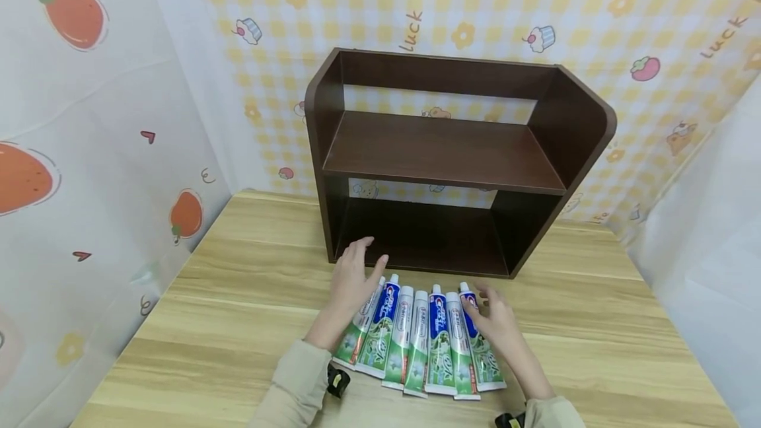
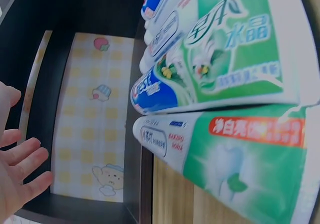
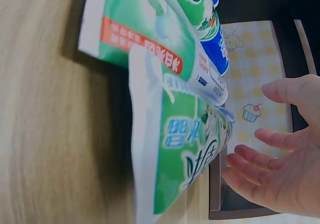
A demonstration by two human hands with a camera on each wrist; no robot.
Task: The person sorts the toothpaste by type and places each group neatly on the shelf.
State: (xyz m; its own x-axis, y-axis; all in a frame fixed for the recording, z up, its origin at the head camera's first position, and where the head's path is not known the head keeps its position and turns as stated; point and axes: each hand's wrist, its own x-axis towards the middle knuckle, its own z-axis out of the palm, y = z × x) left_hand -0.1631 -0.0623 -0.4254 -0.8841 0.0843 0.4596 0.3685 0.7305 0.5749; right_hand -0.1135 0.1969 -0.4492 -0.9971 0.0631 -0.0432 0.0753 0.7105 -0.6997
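Observation:
Several toothpaste tubes lie side by side in a row, caps toward the shelf, some white and green, others blue and green. Over the left end of the row is my left hand [image 1: 351, 281], fingers spread and holding nothing, nearest the leftmost white-green tube [image 1: 355, 339]. My right hand [image 1: 497, 323] is at the right end, beside the rightmost blue-green tube [image 1: 483, 352]. In the right wrist view its fingers [image 3: 250, 159] are apart, with nothing between them. From the head view I cannot tell whether it touches that tube.
A dark brown two-tier shelf [image 1: 446, 150] stands on the wooden table [image 1: 238, 296] just behind the tubes. Patterned cloth [image 1: 267, 32] hangs behind it, and white sheeting [image 1: 107, 104] lines the left side. A black band [image 1: 337, 382] circles my left wrist.

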